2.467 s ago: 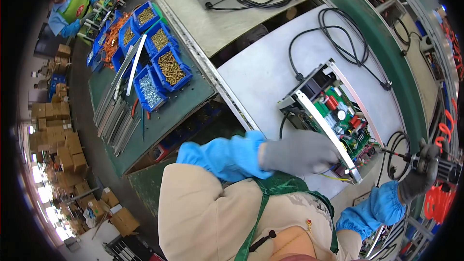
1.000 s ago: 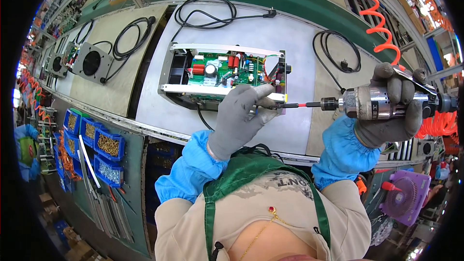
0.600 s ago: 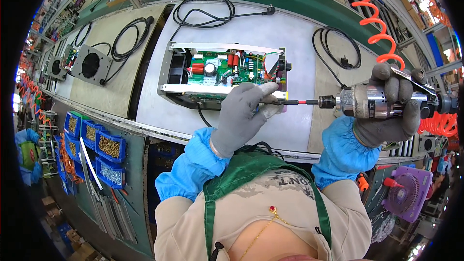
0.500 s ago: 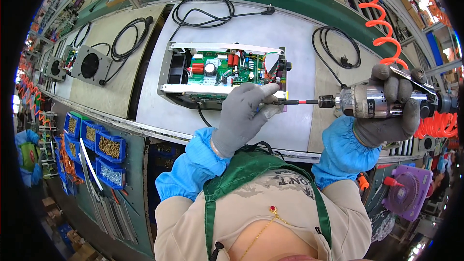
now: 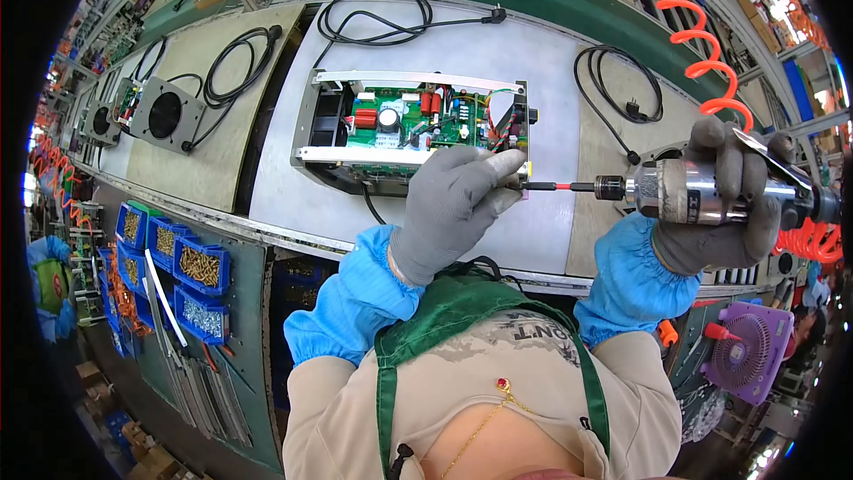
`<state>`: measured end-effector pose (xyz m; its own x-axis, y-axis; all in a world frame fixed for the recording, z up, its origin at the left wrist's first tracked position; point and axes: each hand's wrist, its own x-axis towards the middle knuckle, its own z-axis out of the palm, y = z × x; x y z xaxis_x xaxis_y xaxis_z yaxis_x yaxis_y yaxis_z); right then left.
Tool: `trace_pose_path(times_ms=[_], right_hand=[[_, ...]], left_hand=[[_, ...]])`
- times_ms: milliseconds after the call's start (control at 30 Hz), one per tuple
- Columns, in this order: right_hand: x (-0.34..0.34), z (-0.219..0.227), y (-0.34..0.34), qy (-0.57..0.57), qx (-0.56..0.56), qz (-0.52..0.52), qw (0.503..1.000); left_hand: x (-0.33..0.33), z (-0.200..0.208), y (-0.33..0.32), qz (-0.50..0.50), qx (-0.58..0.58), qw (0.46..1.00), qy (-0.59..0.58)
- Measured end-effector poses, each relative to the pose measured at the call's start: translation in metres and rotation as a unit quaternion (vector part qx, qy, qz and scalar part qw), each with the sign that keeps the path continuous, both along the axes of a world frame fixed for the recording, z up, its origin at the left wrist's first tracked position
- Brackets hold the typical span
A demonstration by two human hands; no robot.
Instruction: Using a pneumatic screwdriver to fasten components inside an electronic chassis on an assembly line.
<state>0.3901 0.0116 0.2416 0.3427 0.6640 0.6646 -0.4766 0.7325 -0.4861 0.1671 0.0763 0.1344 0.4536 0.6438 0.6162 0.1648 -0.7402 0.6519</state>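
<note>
An open metal chassis [image 5: 373, 156] lies on the bench, showing a green circuit board [image 5: 413, 120] with red and black components and a fan at its left end. At its near right corner, my grey-gloved left hand [image 5: 455, 204] is closed, finger and thumb pinched together; what lies between them is hidden. My gloved right hand [image 5: 724, 200] wraps round a silver pneumatic screwdriver [image 5: 684, 191], held level. Its long dark bit [image 5: 560, 186] with a red band points left, and the tip ends beside my left fingertips.
Black power cords [image 5: 391, 31] lie coiled behind and right of the chassis. An orange coiled air hose [image 5: 706, 62] hangs at the right. More fan units [image 5: 164, 116] stand left. Blue screw bins [image 5: 200, 267] hang below the bench edge, and a purple fan [image 5: 751, 351] is at lower right.
The screwdriver has shifted slightly to the right, and its bit tip is a little farther from the left fingers. My left hand keeps its pinch at the chassis corner.
</note>
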Motion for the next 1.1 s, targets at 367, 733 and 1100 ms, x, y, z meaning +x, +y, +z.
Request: trace_pose_path(times_ms=[367,733,1100], right_hand=[[0.001,-0.005,0.001,-0.061,0.044,0.052,0.996],[0.024,-0.010,-0.006,-0.178,-0.063,0.097,0.977],[0.025,-0.050,0.028,-0.343,-0.447,0.154,0.812]], left_hand=[[-0.026,-0.006,-0.023,0.052,-0.072,0.996,-0.023],[0.007,-0.090,-0.035,0.028,-0.336,0.939,0.068],[0.032,-0.065,-0.027,0.054,-0.461,0.882,-0.082]])
